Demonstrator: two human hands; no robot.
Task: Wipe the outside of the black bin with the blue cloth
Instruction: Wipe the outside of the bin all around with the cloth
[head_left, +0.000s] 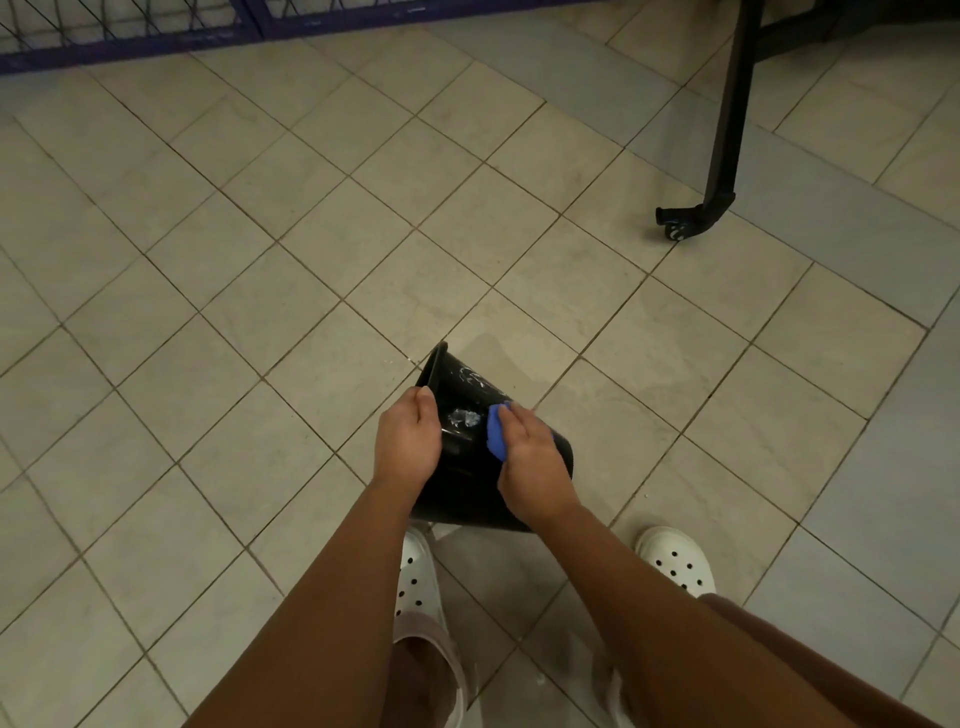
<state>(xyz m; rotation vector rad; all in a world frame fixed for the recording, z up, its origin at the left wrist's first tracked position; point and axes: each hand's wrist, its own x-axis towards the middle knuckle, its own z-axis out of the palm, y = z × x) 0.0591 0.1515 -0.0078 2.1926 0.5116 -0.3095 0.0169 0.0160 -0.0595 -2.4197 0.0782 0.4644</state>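
Between the two hands the black bin (464, 460) is tipped on its side, with its open rim pointing away from the person and to the left, and its base lying under the right wrist, close to the feet; whether the base touches the floor cannot be told. At the rim end, the left hand (408, 441) grips the bin's edge, its fingers curled over the lip and the thumb lying along the top. Just to the right of that hand, on the bin's upper outer wall, the right hand (530, 457) holds the blue cloth (496, 434), bunched under curled fingers and pressed against the black plastic; only the cloth's left edge shows past the knuckles. In the gap between the cloth and the left hand a whitish smear (464, 418) sits on the wall, and a second patch of white marks (475, 376) lies beyond the right hand's fingertips, nearer the rim. Below the hands, two white clogs stand on the tiled floor (260, 260): the left clog (415, 577) directly under the bin and the right clog (678, 558) off to the right of the right forearm. Far beyond the right hand a black frame leg (727, 114) ends in a caster (675, 228), and far beyond the left hand runs a purple-framed wire panel (130, 36)
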